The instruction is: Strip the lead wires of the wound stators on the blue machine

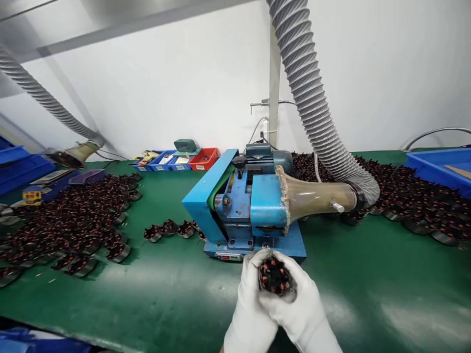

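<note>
Both my hands wear white gloves and hold one motor stator (274, 276) between them. Its round black face with copper windings points up toward me. My left hand (249, 294) wraps round its left side, and my right hand (300, 291) closes round the right side and the near edge. Just beyond the hands stands a blue belt grinding machine (239, 206) with a motor at its back. A thin wire seems to rise from the stator's far edge toward the machine's front. My fingertips are partly hidden and slightly blurred.
A cloudy extraction funnel (320, 198) joins the machine to a grey ridged hose (309, 88). Many stators (73, 220) cover the green table's left side, with another pile (415, 201) at right. Several stand left of the machine. A red bin (204, 159) and blue bins line the back.
</note>
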The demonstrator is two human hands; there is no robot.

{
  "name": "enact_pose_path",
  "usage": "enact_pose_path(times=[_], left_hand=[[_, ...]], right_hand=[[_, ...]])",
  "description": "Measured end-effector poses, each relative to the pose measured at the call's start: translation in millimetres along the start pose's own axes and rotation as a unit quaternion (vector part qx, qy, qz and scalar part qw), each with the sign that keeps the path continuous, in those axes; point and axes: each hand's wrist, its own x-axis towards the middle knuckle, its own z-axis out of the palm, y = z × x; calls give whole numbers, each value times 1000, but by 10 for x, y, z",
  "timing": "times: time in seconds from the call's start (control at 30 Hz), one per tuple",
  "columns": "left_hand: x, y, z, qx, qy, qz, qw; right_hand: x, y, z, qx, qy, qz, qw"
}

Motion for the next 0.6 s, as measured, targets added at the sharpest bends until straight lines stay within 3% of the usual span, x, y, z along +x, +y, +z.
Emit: enact_pose_path(times=[0.1,0.37,0.6], left_hand=[[152,-87,94,-19,-19,-43,999],[402,16,232,-36,-8,-51,998],[314,-11,220,-83,28,-79,993]], right_hand=[[114,38,83,-77,12,29,997],[414,-24,103,-83,-16,14,996],[296,31,90,-81,-8,29,996]])
